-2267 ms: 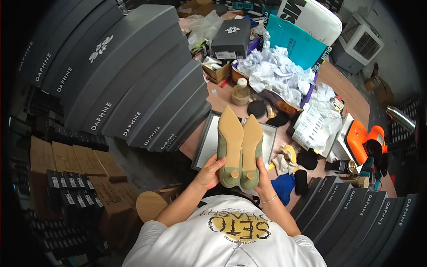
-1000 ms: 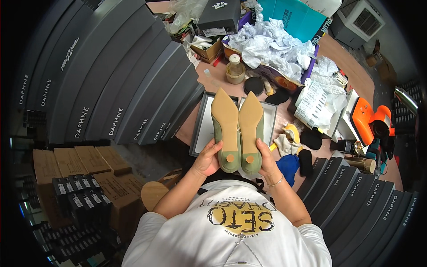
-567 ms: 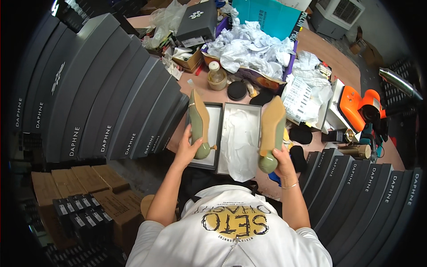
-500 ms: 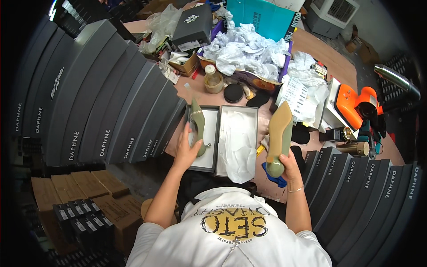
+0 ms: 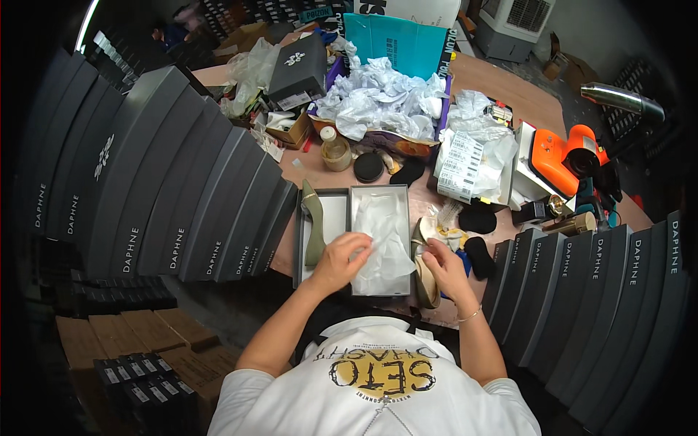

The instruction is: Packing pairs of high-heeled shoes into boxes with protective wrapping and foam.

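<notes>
A green pointed shoe (image 5: 315,221) lies on its side in the left half of a grey shoe box (image 5: 298,251). Over the right half, which holds crumpled white tissue paper (image 5: 382,243), my left hand (image 5: 338,261) hovers at the inner edge with loosely bent fingers, holding nothing that I can see. The other green shoe (image 5: 427,283) rests on the table right of the box, its pale inside partly showing. My right hand (image 5: 448,272) is just beside and over that shoe, fingers apart; whether it touches the shoe is hard to tell.
Stacked grey shoe boxes rise on the left (image 5: 156,174) and right (image 5: 582,291). Behind stand a glue jar (image 5: 336,150), a round black lid (image 5: 368,167) and a bin of crumpled paper (image 5: 389,98). A label sheet (image 5: 460,166) and an orange device (image 5: 552,156) lie at right.
The left shoe was let go into the box's left half, and the right shoe was set down beside the box. Both hands moved inward, the left one toward the tissue paper.
</notes>
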### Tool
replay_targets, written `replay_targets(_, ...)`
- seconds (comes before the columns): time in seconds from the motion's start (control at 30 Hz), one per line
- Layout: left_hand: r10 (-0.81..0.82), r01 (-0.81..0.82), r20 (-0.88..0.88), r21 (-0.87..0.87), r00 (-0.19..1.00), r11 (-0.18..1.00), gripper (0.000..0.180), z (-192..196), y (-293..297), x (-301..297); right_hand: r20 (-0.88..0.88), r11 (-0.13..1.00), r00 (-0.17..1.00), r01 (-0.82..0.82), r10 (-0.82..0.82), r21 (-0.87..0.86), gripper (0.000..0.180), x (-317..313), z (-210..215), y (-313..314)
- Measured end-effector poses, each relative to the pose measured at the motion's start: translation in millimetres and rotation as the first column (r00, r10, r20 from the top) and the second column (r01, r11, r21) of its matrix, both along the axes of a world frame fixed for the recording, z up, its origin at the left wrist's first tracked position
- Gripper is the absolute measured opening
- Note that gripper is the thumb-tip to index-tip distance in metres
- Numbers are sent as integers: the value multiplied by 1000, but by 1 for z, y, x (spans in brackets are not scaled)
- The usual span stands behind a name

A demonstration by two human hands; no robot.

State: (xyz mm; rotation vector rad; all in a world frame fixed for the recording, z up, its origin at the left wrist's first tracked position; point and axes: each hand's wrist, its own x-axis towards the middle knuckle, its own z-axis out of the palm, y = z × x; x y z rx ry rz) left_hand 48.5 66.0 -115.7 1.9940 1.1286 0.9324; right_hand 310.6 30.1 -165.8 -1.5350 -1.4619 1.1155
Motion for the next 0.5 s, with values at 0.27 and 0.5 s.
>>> replay_targets(0.27, 284, -263, -82, -674, 955, 691, 27, -8, -77, -14, -219, 982, 957, -189, 189, 21, 16, -81, 7, 27)
replay_targets(0.5, 173, -184, -151, -58, 973, 981, 44, -9, -43, -40, -182, 881, 869, -472, 460, -28, 27, -110, 34, -1)
